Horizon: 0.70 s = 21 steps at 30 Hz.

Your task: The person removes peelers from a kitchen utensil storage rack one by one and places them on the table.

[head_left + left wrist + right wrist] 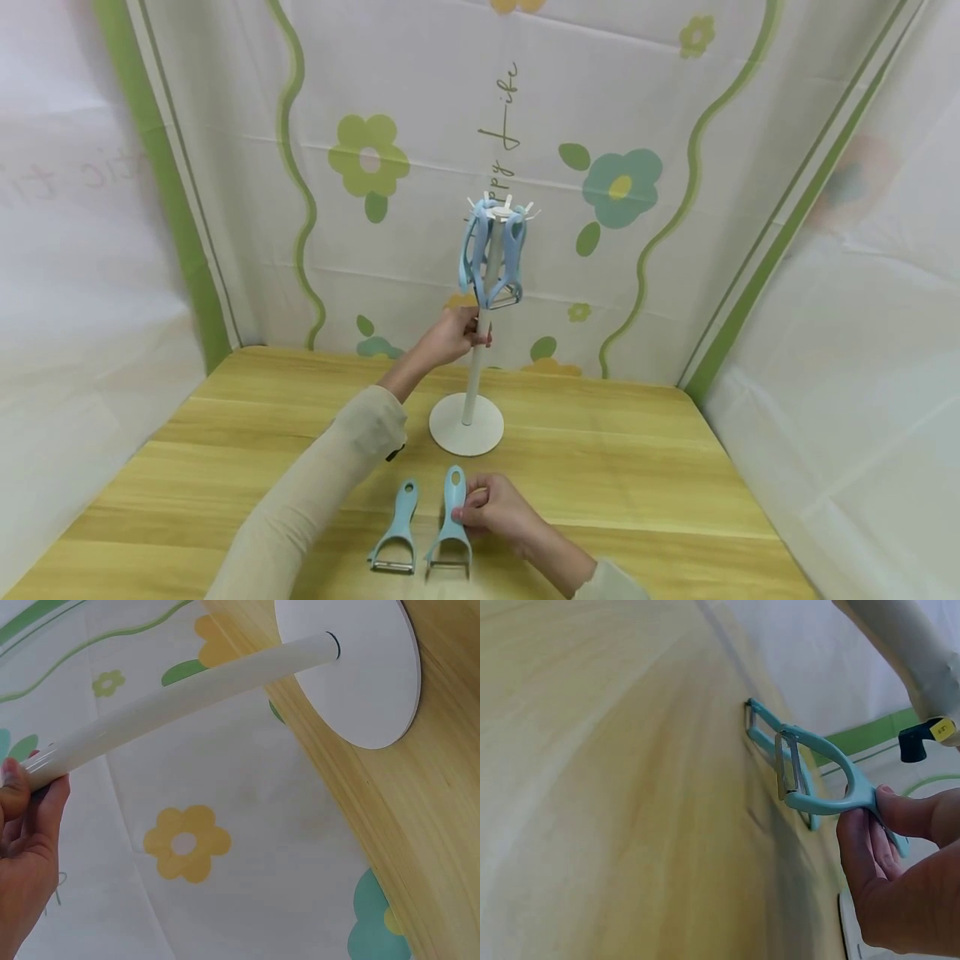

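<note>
My left hand [450, 335] grips the white pole [474, 379] of an upright stand, just below the peelers that hang on it. In the left wrist view the fingers and thumb curl round that pole [172, 705]. Several blue peelers [480, 250] hang from hooks at the stand's top. Lower down, my right hand [498, 512] pinches a light blue peeler [454, 500] by its handle, between thumb and fingers. The right wrist view shows this peeler [840, 802] raised off the table, blade end away from the hand. A second light blue peeler [401, 517] lies to its left.
The stand's round white base [450, 429] rests on the wooden table [600, 467]. Behind the table hangs a white curtain [442, 100] printed with flowers, and further sheets close off both sides. A small black object [395, 452] shows beside the left sleeve.
</note>
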{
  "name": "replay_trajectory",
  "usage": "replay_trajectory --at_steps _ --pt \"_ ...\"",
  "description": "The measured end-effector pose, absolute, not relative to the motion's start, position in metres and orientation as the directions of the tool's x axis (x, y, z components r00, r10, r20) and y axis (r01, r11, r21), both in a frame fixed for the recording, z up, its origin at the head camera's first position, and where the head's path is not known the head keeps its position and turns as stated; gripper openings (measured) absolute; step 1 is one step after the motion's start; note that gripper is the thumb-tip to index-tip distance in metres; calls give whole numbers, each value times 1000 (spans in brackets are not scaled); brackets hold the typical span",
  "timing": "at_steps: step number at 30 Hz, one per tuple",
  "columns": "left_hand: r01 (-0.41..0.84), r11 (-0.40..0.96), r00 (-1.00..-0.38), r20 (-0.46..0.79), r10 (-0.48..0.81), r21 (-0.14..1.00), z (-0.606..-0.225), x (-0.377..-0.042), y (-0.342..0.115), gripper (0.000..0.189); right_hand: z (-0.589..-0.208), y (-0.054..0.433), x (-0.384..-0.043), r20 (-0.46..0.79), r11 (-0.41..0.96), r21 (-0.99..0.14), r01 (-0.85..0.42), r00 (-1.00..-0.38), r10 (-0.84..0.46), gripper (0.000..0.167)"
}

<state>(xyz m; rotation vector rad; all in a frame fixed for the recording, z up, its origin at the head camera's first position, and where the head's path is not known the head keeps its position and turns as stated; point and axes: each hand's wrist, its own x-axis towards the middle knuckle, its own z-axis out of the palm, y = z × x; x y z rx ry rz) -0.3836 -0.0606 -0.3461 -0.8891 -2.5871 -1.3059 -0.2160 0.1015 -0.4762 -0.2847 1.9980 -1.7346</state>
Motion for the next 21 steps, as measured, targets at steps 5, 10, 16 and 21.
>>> replay_trajectory --at_steps 5,10,16,21 --pt "543 457 -824 344 450 705 -345 -383 -62 18 -482 101 -217 -256 195 -963 187 -862 -438 20" --pt "538 465 -829 338 446 703 -345 -382 -62 18 -488 101 -218 -287 194 -956 222 -852 -438 18" --pt "548 469 -823 345 452 693 -345 -382 -62 20 -490 97 -217 -312 218 -946 240 -856 -412 18" --pt "553 473 -820 347 455 686 -345 -381 -61 23 -490 94 -215 -302 274 -939 206 -877 -373 18"
